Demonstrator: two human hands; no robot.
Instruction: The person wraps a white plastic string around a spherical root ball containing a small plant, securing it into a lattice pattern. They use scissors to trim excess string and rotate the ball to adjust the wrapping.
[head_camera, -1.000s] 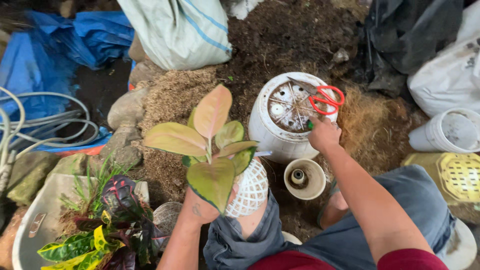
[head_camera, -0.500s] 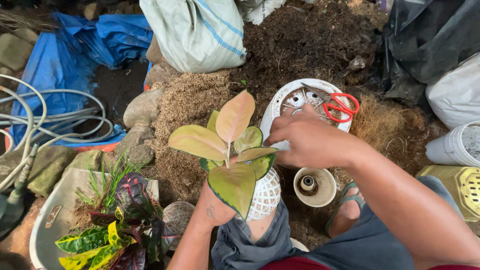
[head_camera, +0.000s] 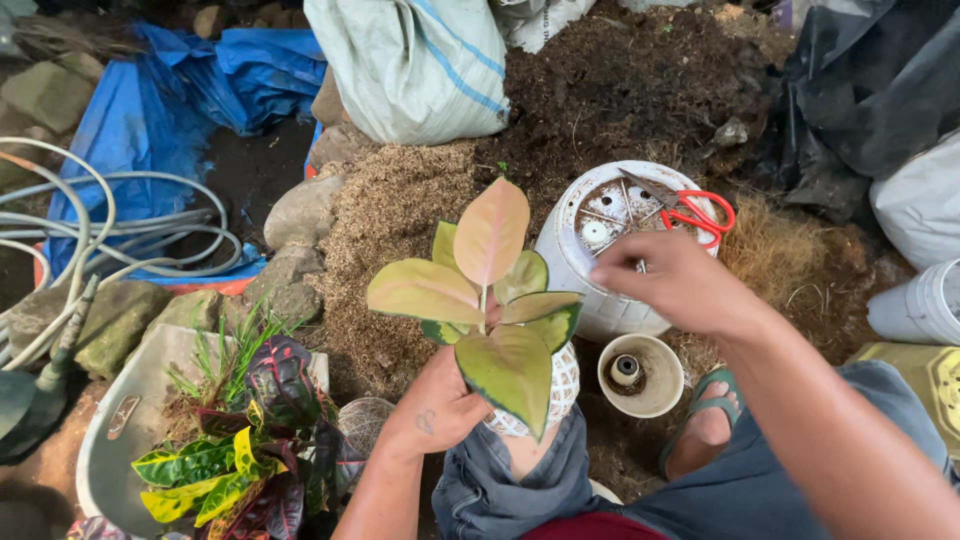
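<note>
Head view: left hand (head_camera: 440, 410) clamped on white mesh pot (head_camera: 556, 392) at 6 o'clock, plant (head_camera: 487, 290) upright in it. Right hand (head_camera: 680, 285) hovers at 3 o'clock of plant, fingers curled; can't tell if pinching anything. Just behind it, upturned white bucket (head_camera: 585, 270) with red scissors (head_camera: 700, 213) on top. Small cream cup (head_camera: 655, 395) on ground at 5 o'clock.

Around one upturned white pot (head_camera: 610, 250) — one pair of red-handled scissors (head_camera: 695, 212) on top of it, one small cream pot (head_camera: 640, 375) just below, one potted pink-leaved plant (head_camera: 490, 290) beside it, two woven sacks (head_camera: 415, 65) beyond — and two hands, left (head_camera: 435, 410) and right (head_camera: 675, 280).
</note>
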